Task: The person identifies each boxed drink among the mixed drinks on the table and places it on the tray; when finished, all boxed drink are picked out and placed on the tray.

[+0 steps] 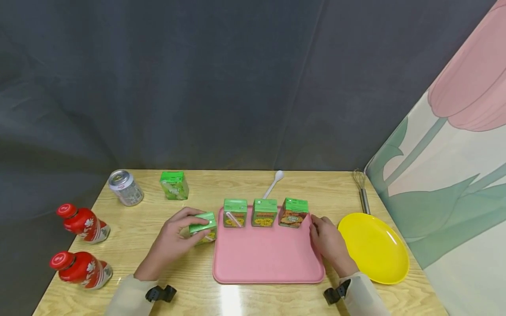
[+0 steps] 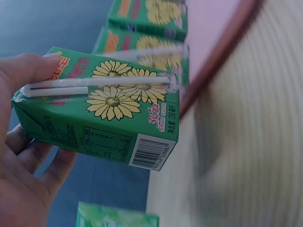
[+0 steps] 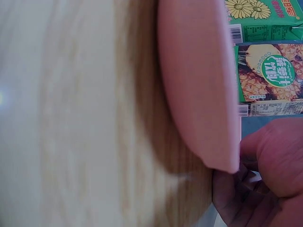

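Note:
My left hand (image 1: pixel 171 237) grips a green drink carton (image 2: pixel 111 113) by its top, just left of the pink tray (image 1: pixel 269 259). The left wrist view shows yellow flowers, a barcode and a white wrapped straw on this carton. Along the tray's far side stand a flowered carton with a straw (image 1: pixel 235 213), another flowered carton (image 1: pixel 264 213) and a carton with pineapple pictures (image 1: pixel 293 213). My right hand (image 1: pixel 329 242) pinches the tray's right rim near its far corner. In the right wrist view, the pineapple carton (image 3: pixel 272 71) stands close beside that hand.
Two red bottles (image 1: pixel 84 268) and a silver can (image 1: pixel 126 188) stand at left. A lighter green carton (image 1: pixel 175 186) is at the back. Behind the tray lies a white spoon (image 1: pixel 274 183). A yellow plate (image 1: pixel 373 248) and a whisk (image 1: pixel 363 193) lie at right.

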The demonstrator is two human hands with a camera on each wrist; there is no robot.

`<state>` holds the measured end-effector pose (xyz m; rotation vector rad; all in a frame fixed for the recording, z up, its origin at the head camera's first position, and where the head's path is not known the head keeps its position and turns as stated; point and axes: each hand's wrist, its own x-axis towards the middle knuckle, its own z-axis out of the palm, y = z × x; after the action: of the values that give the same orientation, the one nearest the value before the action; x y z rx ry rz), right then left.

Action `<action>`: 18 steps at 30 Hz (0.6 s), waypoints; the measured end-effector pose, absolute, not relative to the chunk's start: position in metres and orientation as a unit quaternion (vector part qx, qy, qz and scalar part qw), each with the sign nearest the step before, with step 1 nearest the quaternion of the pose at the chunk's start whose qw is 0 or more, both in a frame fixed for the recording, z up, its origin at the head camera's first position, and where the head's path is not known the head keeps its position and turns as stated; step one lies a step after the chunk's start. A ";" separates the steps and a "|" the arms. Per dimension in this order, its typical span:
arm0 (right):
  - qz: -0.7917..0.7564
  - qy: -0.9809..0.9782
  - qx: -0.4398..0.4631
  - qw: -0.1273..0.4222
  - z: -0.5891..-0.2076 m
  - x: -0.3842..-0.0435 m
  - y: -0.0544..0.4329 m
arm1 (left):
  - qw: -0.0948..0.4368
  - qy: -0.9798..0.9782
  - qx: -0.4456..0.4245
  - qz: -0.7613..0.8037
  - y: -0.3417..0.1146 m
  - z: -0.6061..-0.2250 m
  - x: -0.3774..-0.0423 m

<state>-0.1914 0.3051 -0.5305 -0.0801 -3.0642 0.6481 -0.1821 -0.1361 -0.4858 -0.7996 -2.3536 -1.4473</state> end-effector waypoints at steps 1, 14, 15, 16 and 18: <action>0.207 -0.978 -0.025 0.005 -0.530 -0.191 0.305 | 0.132 -0.806 -0.284 -0.502 -0.131 -0.483 -0.181; 0.202 -0.979 -0.024 0.008 -0.530 -0.191 0.305 | 0.069 -0.762 -0.382 -0.518 -0.052 -0.469 -0.170; 0.203 -0.979 -0.024 0.006 -0.530 -0.191 0.304 | 0.069 -0.760 -0.388 -0.517 -0.045 -0.469 -0.170; 0.203 -0.979 -0.025 0.005 -0.530 -0.191 0.305 | 0.066 -0.759 -0.392 -0.516 -0.038 -0.469 -0.170; 0.205 -0.978 -0.027 0.004 -0.529 -0.191 0.305 | 0.061 -0.754 -0.404 -0.515 -0.024 -0.469 -0.171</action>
<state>-0.1909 0.3048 -0.5290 -0.0853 -3.0660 0.6426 -0.1713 -0.0238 -0.4694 -1.2219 -2.2810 -1.5573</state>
